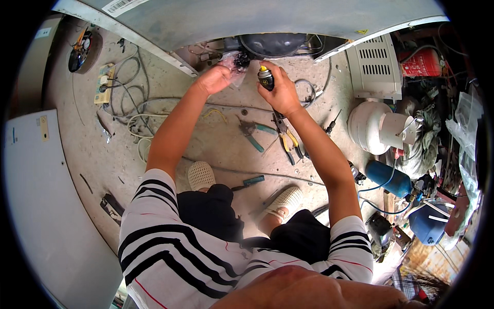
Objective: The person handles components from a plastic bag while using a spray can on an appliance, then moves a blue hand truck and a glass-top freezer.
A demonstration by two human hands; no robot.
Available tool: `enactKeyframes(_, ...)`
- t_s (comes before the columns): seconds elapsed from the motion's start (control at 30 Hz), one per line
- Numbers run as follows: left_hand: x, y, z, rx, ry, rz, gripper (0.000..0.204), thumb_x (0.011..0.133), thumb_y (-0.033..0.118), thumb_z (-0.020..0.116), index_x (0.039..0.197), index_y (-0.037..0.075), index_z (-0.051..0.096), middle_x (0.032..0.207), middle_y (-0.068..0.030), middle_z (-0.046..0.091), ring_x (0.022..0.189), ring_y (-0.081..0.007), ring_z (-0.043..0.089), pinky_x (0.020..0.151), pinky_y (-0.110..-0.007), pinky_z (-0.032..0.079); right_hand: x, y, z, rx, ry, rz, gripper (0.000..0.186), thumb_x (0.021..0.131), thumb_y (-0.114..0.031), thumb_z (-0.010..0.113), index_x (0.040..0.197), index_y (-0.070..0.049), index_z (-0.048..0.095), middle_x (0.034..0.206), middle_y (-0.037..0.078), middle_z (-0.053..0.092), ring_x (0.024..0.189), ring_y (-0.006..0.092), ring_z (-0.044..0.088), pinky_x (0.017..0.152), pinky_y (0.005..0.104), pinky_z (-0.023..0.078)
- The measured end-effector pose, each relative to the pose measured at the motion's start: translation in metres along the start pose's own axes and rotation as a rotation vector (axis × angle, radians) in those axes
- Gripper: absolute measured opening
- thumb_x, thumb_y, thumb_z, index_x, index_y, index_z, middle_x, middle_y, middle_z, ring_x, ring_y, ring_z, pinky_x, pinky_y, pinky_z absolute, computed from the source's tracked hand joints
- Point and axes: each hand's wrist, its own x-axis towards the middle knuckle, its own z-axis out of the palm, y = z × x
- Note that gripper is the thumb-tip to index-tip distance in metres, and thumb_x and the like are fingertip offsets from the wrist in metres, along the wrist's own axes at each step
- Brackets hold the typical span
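While the left hand (215,79) holds crumpled clear plastic (239,75), the right hand (284,92) grips a round black-and-yellow spray can (265,80).

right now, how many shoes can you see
2: the left shoe and the right shoe, each on the wearer's foot. More could be hidden in the clutter along the right side.
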Motion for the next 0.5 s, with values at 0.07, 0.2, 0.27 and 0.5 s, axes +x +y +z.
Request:
enactKeyframes(0.07, -0.001, 0.0, 0.001, 0.0, 0.0, 0.005, 0.073, 0.058, -0.011, 0.042, 0.13, 0.002, 0.041, 0.128, -0.0072, 0.049, 0.122, -0.0206, 0.044, 0.11, -0.038, 0.029, 0.003, -0.003, 0.0, 0.004, 0.014, -0.005, 0.052, 0.075, -0.018, 0.067, 0.122, -0.017, 0.046, 0.112, 0.017, 0.056, 0.097, 0.0383, 0.057, 0.083, 0.0414, 0.047)
enactKeyframes(0.2, -0.003, 0.001, 0.001, -0.025, 0.005, -0.011, 0.072, 0.058, -0.011, 0.043, 0.129, 0.003, 0.041, 0.13, -0.0066, 0.047, 0.124, -0.0196, 0.041, 0.112, -0.038, 0.027, 0.007, -0.005, -0.002, -0.004, 0.015, 0.026, 0.051, 0.075, -0.018, 0.067, 0.122, -0.018, 0.046, 0.113, 0.018, 0.055, 0.098, 0.0387, 0.056, 0.083, 0.0418, 0.048)
enactKeyframes(0.27, -0.004, 0.001, 0.002, -0.012, -0.007, -0.007, 0.072, 0.058, -0.011, 0.043, 0.128, 0.003, 0.041, 0.13, -0.0062, 0.045, 0.124, -0.019, 0.041, 0.112, -0.038, 0.027, 0.004, -0.002, -0.002, -0.026, -0.004, 0.047, 0.051, 0.075, -0.019, 0.067, 0.122, -0.018, 0.046, 0.114, 0.017, 0.055, 0.099, 0.0387, 0.056, 0.083, 0.0417, 0.048)
enactKeyframes(0.5, -0.005, -0.001, 0.0, -0.011, -0.035, -0.009, 0.072, 0.06, -0.012, 0.037, 0.13, 0.004, 0.041, 0.131, -0.0062, 0.046, 0.123, -0.0212, 0.042, 0.111, -0.037, 0.03, -0.004, 0.0, -0.005, -0.018, 0.019, -0.009, 0.053, 0.075, -0.019, 0.066, 0.123, -0.021, 0.044, 0.109, 0.016, 0.056, 0.092, 0.0374, 0.058, 0.079, 0.0419, 0.048)
